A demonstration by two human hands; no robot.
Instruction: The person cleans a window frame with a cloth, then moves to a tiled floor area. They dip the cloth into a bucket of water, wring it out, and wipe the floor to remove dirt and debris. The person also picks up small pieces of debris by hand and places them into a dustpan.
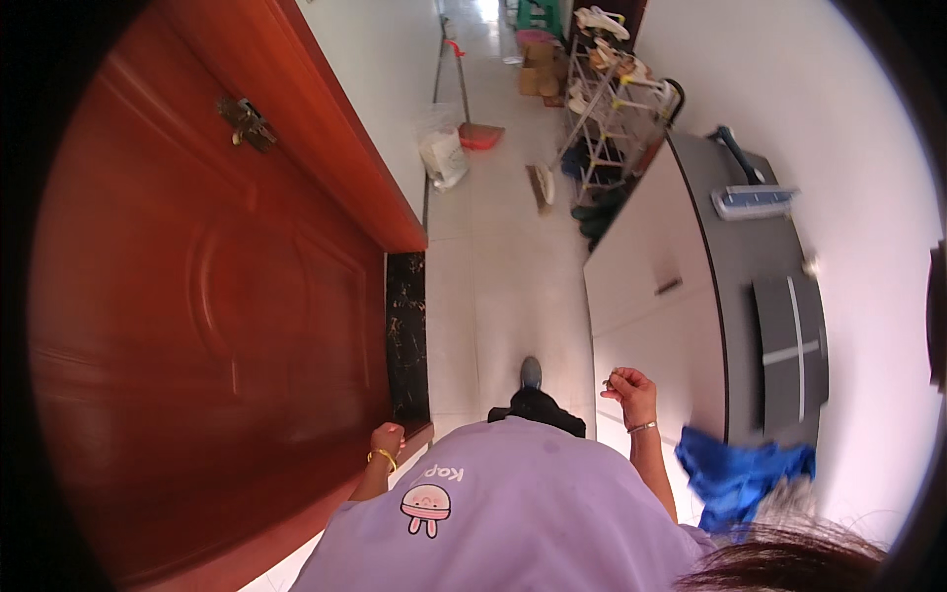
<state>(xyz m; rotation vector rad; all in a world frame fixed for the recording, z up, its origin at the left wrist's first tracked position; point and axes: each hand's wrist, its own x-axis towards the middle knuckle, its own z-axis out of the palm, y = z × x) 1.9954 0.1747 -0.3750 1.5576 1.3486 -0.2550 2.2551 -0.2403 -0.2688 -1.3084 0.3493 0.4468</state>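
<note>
My right hand (635, 398) is raised beside the pale front of a shoe cabinet (651, 325). Between its thumb and fingertips is a small dark object (608, 382), too tiny to identify. A metal bracelet or watch band circles that wrist. Low on the left, my left hand (388, 438) is near the brown-red panelled door (222, 311), its fingers curled and nothing visible in them; a yellow bangle (383, 457) is on the wrist. Whether this hand touches the door edge cannot be told. Farther up the door is a metal lock with a handle (250, 127).
A red dustpan (481, 136), a plastic bag (444, 157) and a broom head (541, 189) stand along the tiled corridor (488, 296). Beyond the cabinet is a shoe rack (603, 111). A blue brush (755, 201) lies on the cabinet top; blue cloth (732, 473) hangs at its near end.
</note>
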